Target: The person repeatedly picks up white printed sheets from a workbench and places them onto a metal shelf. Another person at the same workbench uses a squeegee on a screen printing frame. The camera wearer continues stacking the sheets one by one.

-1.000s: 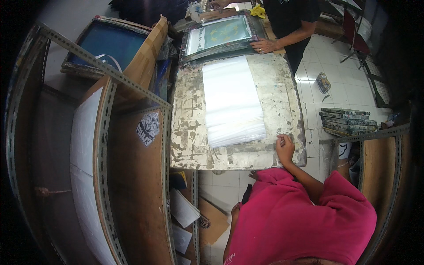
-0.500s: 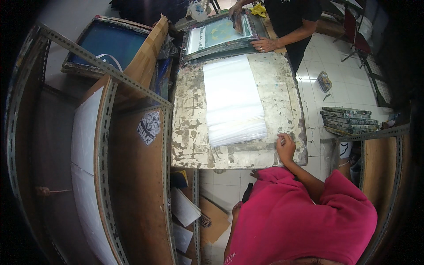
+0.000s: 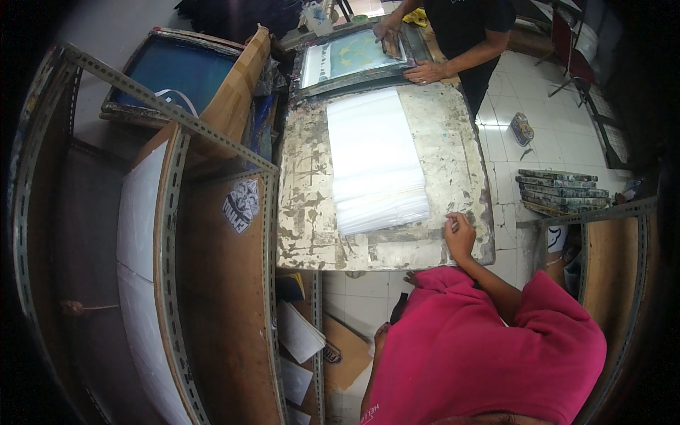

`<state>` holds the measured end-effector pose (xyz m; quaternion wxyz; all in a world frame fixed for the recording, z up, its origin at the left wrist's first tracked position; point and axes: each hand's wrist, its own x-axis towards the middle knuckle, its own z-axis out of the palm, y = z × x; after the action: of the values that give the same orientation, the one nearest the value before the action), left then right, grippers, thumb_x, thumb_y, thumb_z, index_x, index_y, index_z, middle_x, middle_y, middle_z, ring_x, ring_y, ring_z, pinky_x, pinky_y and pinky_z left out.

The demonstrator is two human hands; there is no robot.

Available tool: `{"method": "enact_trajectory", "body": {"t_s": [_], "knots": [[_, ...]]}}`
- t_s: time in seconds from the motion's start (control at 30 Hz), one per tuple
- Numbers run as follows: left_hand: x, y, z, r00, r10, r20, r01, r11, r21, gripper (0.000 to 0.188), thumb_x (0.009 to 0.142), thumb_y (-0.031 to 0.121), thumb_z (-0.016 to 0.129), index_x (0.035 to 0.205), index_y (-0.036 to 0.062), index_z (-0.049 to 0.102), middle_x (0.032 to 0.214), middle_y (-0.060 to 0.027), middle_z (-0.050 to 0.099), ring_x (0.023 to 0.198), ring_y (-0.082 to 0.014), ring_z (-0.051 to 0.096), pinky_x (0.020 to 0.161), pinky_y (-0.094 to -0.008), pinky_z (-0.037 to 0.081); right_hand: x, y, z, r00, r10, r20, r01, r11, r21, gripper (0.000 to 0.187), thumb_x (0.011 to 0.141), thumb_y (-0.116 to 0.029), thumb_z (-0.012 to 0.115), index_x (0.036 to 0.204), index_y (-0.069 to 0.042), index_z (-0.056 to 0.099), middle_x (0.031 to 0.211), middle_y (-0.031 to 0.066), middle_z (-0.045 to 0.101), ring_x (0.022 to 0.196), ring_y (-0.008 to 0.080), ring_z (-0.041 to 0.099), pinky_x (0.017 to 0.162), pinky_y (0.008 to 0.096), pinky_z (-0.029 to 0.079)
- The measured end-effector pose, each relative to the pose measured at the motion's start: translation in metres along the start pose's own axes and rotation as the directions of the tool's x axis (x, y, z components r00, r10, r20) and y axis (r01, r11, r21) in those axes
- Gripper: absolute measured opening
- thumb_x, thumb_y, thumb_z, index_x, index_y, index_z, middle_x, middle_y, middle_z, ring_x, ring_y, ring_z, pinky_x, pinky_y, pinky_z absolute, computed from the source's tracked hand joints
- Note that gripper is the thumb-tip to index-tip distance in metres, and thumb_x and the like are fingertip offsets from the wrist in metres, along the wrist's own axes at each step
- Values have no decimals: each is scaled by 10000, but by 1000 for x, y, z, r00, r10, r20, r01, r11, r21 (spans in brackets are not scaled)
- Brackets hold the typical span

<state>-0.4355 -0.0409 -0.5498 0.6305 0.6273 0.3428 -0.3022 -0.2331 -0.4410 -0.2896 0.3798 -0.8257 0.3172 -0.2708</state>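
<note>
My right hand (image 3: 460, 234) rests on the worn, paint-stained table (image 3: 304, 212) near its front right corner. Its fingers are curled together with nothing visible in them, just right of the stack of white sheets (image 3: 375, 163). Only a sliver of my left hand (image 3: 409, 279) shows under the table's front edge, above my pink shirt; its fingers are hidden. At the table's far end, a person in a black shirt has both hands (image 3: 425, 71) on a framed printing screen (image 3: 354, 57).
Metal angle-iron racks with brown boards (image 3: 212, 234) stand to my left, with a blue screen (image 3: 177, 71) on top. A pile of flat frames (image 3: 559, 188) lies on the white tiled floor to the right. Papers and cardboard (image 3: 312, 347) sit under the table.
The other person's hand has moved across the printing screen at the far end. My right hand has stayed by the stack.
</note>
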Motion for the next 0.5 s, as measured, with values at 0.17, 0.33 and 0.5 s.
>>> {"method": "enact_trajectory", "body": {"t_s": [0.17, 0.33, 0.5], "knots": [[-9, 7, 2, 1000, -20, 3, 20, 1000, 19, 317, 983, 219, 504, 1185, 0, 613, 1018, -81, 667, 895, -163, 628, 793, -303, 508, 0, -2, -1, 1000, -1, 5, 1, 1000, 0, 115, 815, -64, 584, 905, -73, 656, 780, 89, 623, 552, 222, 576, 553, 348, 454], [-19, 15, 5, 999, -40, 8, 39, 999, 38, 313, 984, 224, 501, 1178, 9, 618, 1008, -81, 666, 885, -163, 627, 779, -305, 510, 0, -2, -1, 1000, -7, 4, 7, 1000, -12, 118, 819, -68, 581, 907, -74, 659, 783, 88, 624, 555, 224, 576, 554, 346, 454], [-29, 29, 11, 998, -57, 14, 56, 996, 64, 309, 984, 229, 497, 1170, 17, 624, 998, -80, 664, 875, -163, 626, 766, -306, 511, -1, -3, -1, 1000, -6, 18, 6, 1000, -7, 116, 825, -79, 579, 908, -76, 660, 797, 87, 627, 552, 222, 578, 556, 350, 455]]}}
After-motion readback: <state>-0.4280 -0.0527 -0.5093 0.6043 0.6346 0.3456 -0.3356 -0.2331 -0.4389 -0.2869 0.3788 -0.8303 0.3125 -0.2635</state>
